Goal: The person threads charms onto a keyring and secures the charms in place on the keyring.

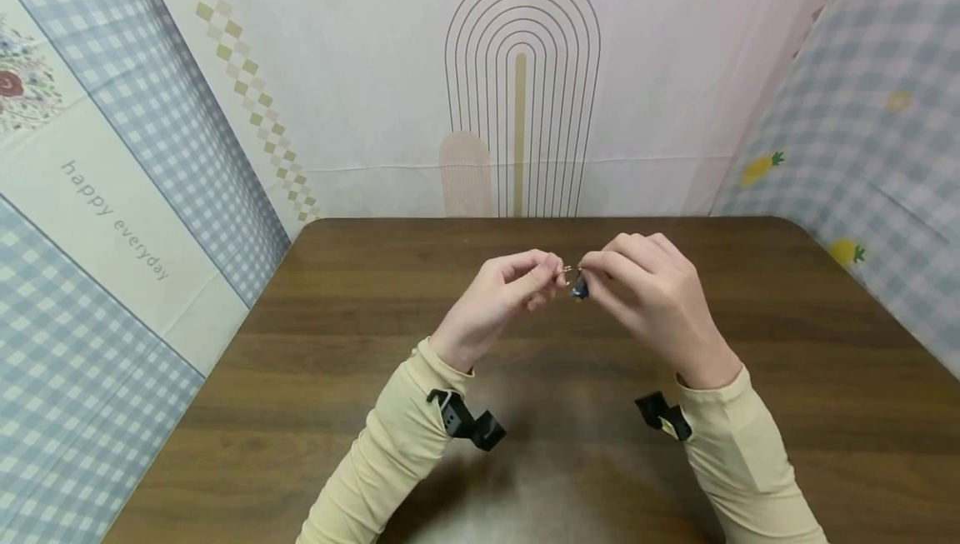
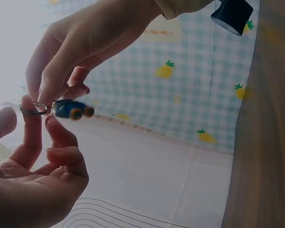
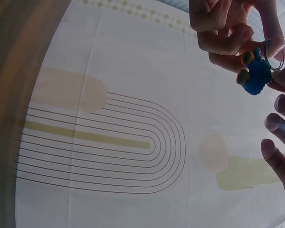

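While hands [image 1: 517,294] pinch keyring [image 2: 34,108]: "happy everyday" [image 1: 114,219].

Shiny metal key ring [image 2: 34,109]; glossy blue plastic charm [image 2: 70,109]; matt wood-grain table [image 1: 750,319].

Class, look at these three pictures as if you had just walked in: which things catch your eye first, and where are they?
First come the left hand and the right hand, raised together above the middle of the brown table, both pinching a small metal ring. A little blue charm with orange spots hangs from that ring between the fingertips. Behind the table, a cloth backdrop shows a big arch of thin lines.
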Tool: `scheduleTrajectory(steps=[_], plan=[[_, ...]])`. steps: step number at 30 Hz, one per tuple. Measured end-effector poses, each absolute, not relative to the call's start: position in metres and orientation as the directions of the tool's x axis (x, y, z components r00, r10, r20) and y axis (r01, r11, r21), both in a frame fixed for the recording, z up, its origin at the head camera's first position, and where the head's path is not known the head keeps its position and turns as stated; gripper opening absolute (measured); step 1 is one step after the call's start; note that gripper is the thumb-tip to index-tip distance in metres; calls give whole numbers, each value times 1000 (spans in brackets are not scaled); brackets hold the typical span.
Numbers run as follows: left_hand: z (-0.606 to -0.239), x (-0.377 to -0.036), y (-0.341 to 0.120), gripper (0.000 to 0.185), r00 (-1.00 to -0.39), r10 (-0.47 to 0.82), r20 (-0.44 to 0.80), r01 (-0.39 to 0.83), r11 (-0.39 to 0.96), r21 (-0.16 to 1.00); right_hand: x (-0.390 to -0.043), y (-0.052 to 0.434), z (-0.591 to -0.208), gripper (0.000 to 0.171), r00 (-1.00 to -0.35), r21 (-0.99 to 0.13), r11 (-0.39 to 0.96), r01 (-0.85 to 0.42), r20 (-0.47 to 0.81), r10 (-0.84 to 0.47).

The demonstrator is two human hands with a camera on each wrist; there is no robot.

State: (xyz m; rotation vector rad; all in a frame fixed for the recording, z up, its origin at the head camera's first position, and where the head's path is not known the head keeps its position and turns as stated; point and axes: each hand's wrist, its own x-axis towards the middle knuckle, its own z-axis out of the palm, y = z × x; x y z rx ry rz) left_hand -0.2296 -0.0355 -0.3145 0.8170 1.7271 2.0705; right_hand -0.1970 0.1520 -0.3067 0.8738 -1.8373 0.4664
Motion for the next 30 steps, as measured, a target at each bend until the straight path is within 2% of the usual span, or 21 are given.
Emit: scheduleTrajectory(steps=[7,14,23,30], plan=[[-316,-231,-36,16,-737,641,215,146,-160,976,-197,150,-306,22,-217,110,653,-749,891,-399],[-316,-229,-37,23,-752,628,202,149,-136,979,-196,149,-306,20,-196,153,658,-738,884,-425],[-317,-232,-38,19,-722,624,298,213,-209,955,-200,157,-306,17,-225,86,664,-743,902,-369],[-316,-235,-36,21,-720,619,314,284,-150,947,-201,153,-306,21,-189,124,648,-751,900,-392]])
